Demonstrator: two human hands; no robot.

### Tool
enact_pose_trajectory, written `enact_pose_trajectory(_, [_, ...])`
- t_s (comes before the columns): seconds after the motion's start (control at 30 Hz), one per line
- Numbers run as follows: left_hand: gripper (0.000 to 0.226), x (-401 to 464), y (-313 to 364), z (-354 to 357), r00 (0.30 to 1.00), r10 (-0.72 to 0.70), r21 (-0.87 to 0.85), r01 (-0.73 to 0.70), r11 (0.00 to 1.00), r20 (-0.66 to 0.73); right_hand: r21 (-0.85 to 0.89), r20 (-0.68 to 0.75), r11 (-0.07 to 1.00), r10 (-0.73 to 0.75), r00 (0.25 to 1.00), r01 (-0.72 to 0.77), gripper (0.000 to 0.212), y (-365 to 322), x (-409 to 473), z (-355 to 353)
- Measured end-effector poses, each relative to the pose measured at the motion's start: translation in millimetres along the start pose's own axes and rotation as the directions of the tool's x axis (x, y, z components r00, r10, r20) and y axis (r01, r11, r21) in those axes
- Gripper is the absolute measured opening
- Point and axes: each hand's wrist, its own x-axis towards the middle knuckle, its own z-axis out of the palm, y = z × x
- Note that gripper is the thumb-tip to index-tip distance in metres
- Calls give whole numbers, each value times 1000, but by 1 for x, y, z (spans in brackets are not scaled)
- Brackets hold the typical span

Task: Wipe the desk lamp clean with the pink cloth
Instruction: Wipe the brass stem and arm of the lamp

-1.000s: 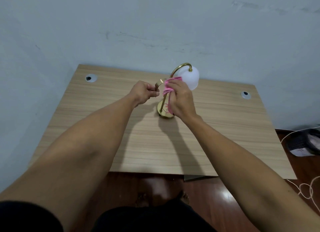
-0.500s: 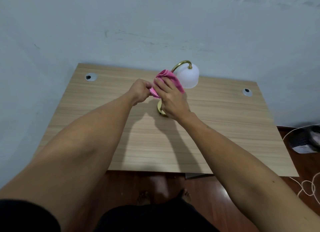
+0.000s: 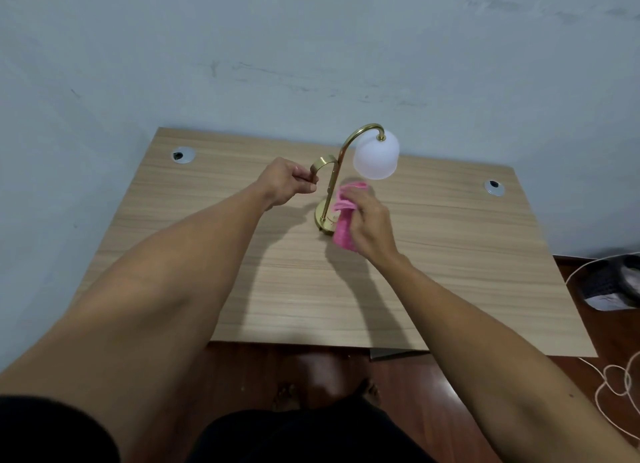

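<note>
Left hand point(image 3: 288, 182) is closed around the short curved brass handle point(image 3: 322, 164) on the left of the desk lamp point(image 3: 349, 171). Right hand point(image 3: 369, 225) grips the pink cloth point(image 3: 343, 228), pressed against the round base point(image 3: 322, 220) at the foot of the stem. Lamp stands upright toward the far middle of the wooden desk point(image 3: 450, 272), white shade point(image 3: 375, 157) hanging on its right.
</note>
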Motion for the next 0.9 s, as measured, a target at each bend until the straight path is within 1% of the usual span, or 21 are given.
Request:
enact_pose_trajectory(0.03, [28,0,1,-2,1000,-6,1,6,1000,9,112,-51,976,193,980,-187,44,-1,-1,-2])
enact_pose_trajectory(0.07, [27,-1,1,-3,1000,-11,3,11,1000,22,213,-91,929,326,941,-301,47,-4,0,-4])
enact_pose_trajectory(0.1, [26,-1,1,-4,999,-22,-1,22,1000,36,261,-144,911,365,920,-321,48,-11,4,-5])
enact_pose_trajectory(0.13, [26,0,0,-4,998,-30,-11,31,999,49,276,-204,919,342,917,-282,48,-19,7,-7])
enact_pose_trajectory(0.17, [26,0,1,-5,997,-37,-27,39,999,63,259,-257,944,273,927,-206,47,-27,12,-6])
enact_pose_trajectory(0.2, [25,0,1,-4,997,-45,-37,48,998,70,218,-296,970,172,940,-109,46,-36,18,-5])
enact_pose_trajectory(0.23, [25,-1,1,-4,996,-47,-40,50,998,71,171,-297,985,69,952,-18,46,-42,24,-2])
enact_pose_trajectory(0.3, [22,0,1,-2,997,-55,-23,56,998,61,80,-201,992,-77,977,95,49,-49,33,8])
enact_pose_trajectory(0.37, [19,-1,1,0,996,-61,-13,62,998,57,-24,-69,987,-163,984,161,57,-50,37,22])
enact_pose_trajectory(0.4, [18,-1,0,0,997,-59,-15,60,998,55,-53,-26,982,-184,983,182,59,-47,37,28])
enact_pose_trajectory(0.5, [18,-1,-4,-1,997,-54,-11,55,998,47,-106,3,961,-258,966,257,62,-35,36,33])
enact_pose_trajectory(0.6, [21,-4,-7,2,997,-48,3,48,999,57,-103,50,927,-357,933,360,61,-22,35,22])
enact_pose_trajectory(0.7, [23,-5,-7,7,996,-34,-21,35,999,79,-103,81,884,-449,890,456,48,-12,35,6])
enact_pose_trajectory(0.77, [24,-4,-5,9,996,-29,-34,32,999,84,-85,78,854,-508,858,513,43,-12,28,-2])
enact_pose_trajectory(0.8, [23,-3,-4,9,996,-28,-37,32,999,86,-69,64,860,-501,863,505,42,-10,24,-4])
enact_pose_trajectory(0.83, [22,-2,-5,9,996,-28,-40,31,999,87,-43,43,891,-449,892,451,40,-10,18,-6])
enact_pose_trajectory(0.87, [20,-1,-6,8,996,-31,-40,34,999,88,19,-4,947,-320,948,320,39,-10,11,-5])
enact_pose_trajectory(0.9, [20,0,-6,7,995,-37,-42,40,998,88,116,-68,986,-109,992,116,38,-11,8,-5])
